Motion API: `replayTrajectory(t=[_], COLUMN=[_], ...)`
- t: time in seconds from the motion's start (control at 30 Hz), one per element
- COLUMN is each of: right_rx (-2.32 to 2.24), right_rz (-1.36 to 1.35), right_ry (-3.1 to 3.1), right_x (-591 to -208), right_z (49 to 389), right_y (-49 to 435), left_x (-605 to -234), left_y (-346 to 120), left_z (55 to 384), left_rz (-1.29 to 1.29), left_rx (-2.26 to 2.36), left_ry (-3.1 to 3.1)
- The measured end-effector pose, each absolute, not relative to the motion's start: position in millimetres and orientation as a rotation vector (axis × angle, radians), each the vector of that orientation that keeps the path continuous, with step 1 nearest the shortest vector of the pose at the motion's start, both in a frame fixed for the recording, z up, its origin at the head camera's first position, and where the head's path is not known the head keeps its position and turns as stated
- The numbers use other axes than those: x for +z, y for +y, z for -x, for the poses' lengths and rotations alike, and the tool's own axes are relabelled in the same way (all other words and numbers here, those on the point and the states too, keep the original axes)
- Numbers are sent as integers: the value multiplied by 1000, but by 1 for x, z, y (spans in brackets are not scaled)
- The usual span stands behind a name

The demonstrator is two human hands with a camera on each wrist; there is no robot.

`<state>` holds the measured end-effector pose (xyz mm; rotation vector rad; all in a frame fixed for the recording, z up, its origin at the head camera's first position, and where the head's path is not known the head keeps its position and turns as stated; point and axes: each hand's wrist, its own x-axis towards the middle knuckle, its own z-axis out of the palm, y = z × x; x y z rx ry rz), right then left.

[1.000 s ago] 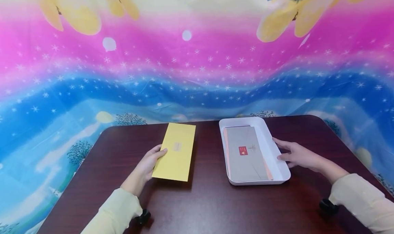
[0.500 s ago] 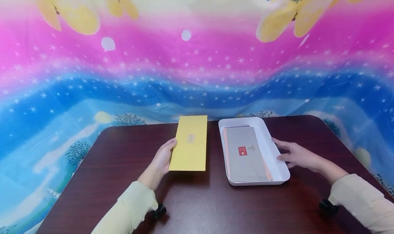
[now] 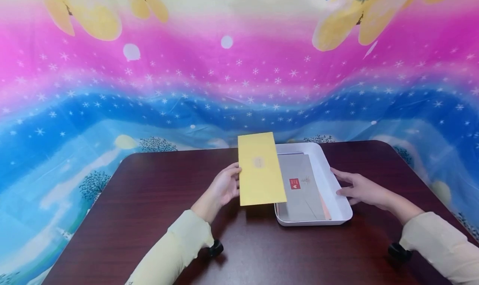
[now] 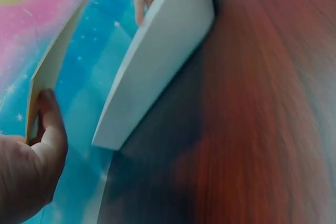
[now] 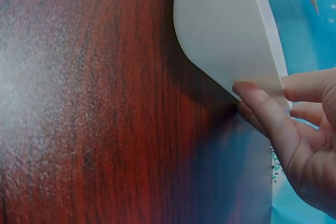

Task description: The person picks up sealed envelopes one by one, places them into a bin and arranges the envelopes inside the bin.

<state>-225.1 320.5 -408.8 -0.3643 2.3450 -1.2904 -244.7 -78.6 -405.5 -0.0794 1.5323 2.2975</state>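
My left hand pinches the left edge of a yellow envelope with a small pale label at its middle. The envelope is held up above the table, its right side overlapping the white tray in the head view. In the left wrist view, the fingers bend round the envelope's edge. On the tray's right wall, my right hand grips the rim, with fingers on the outer wall and another over the rim. Inside the tray lies a grey envelope with a red label, on top of pink and darker ones.
The tray stands on a dark red-brown wooden table near its far edge. Behind the table hangs a colourful cloth backdrop with snowflakes. Black wrist bands show under both pale sleeves.
The left hand has carried the yellow envelope rightward and a little away, from beside the tray to over its left side. The right hand and tray have stayed in place.
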Motion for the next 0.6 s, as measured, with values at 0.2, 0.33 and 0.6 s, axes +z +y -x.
replayTrajectory(t=[0.2,0.33,0.6], right_rx=[-1304,-1308,-1284], right_rz=[352,338,328], right_ry=[2332,2326,2349], right_x=[-410,-411,-411], right_z=[225,225,226], right_y=[320,319,319], left_x=[-407,-410,-414], left_y=[-57,-45,-22], left_z=[247,247,250], left_rz=[-4,-17,-80], left_rx=[2199,2170,2091], left_ry=[1466,1473,1496])
